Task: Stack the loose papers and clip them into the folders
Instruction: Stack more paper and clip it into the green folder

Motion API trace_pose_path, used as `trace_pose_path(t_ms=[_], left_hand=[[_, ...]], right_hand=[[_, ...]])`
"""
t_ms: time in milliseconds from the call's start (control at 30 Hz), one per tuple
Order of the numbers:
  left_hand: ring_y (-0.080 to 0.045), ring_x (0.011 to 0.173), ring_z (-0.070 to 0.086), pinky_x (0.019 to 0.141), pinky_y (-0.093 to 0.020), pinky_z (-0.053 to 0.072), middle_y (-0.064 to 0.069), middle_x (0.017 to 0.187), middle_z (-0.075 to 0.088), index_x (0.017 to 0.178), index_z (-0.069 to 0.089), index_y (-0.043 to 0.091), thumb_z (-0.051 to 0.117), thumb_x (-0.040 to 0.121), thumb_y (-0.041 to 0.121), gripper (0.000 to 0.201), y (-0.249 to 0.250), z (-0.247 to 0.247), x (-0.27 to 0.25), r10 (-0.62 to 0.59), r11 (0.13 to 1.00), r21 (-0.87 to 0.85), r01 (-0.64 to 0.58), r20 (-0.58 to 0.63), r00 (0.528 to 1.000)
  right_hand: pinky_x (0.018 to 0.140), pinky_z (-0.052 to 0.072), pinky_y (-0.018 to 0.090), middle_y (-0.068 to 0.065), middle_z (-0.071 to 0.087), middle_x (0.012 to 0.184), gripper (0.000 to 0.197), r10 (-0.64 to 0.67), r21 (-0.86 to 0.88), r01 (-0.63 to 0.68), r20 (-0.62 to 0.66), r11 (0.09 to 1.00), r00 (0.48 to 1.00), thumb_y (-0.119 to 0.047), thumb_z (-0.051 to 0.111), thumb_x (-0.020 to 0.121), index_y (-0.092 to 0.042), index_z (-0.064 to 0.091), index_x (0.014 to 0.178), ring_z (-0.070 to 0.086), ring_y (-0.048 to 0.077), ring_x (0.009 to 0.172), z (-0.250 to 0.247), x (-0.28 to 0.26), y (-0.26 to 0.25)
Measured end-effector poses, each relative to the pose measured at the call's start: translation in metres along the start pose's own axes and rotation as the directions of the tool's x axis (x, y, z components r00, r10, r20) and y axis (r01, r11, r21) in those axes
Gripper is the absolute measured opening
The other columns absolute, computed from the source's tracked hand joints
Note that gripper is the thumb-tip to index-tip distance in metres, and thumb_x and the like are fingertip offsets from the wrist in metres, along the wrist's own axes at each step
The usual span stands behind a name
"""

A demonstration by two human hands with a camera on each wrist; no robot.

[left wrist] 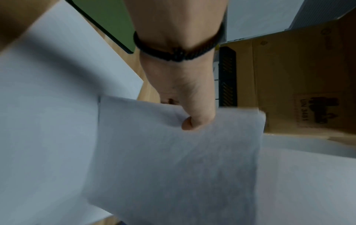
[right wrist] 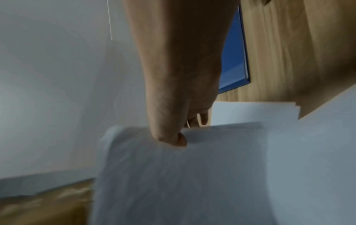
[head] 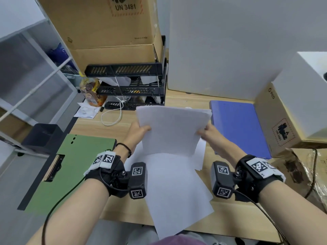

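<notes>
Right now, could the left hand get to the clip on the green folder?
Probably not at once. The left hand pinches one side of the held paper stack, with the right hand on the other. The green folder lies uncovered beside that forearm, so the path looks free after letting go.

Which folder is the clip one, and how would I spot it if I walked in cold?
Start at the wooden desk and go to its left edge, beside the left hand. The green folder lies flat there, partly overhanging the edge. Unlike the blue folder on the right, it shows a clip on its left side.
</notes>
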State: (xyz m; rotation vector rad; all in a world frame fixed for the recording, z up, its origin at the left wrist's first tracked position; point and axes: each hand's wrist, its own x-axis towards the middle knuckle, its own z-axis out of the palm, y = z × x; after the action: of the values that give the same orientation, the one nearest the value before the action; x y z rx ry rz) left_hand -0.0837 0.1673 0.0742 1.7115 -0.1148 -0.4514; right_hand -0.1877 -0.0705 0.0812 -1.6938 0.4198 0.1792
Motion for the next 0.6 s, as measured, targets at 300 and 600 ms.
trace_pose_path(t_ms=[300,600], left_hand=[[-0.019,0.126,0.048,0.097,-0.029,0.042,0.001,0.133,0.050,0.136,0.038,0.017,0.057,0.093,0.015,0.047,0.009,-0.003,-0.003,0.023,0.980,0.196,-0.037,0.073,0.997],[-0.017,0.112,0.053,0.094,-0.037,0.042,0.004,0.118,0.060,0.115,0.060,0.023,0.071,0.079,0.035,0.040,0.043,0.013,0.002,0.200,0.688,0.652,-0.318,0.252,0.947]], right_hand=[[0.066,0.044,0.021,-0.004,0.064,0.093,0.019,-0.056,-0.071,0.040,-0.241,0.997,0.969,-0.021,0.043,0.100,-0.009,0.059,0.100,0.059,0.009,0.081,0.003,0.003,-0.001],[0.062,0.033,0.025,-0.006,0.048,0.068,0.029,-0.042,-0.360,0.048,0.024,0.932,0.999,-0.017,0.049,0.095,-0.016,0.049,0.065,0.044,0.011,0.063,0.000,-0.009,-0.009]])
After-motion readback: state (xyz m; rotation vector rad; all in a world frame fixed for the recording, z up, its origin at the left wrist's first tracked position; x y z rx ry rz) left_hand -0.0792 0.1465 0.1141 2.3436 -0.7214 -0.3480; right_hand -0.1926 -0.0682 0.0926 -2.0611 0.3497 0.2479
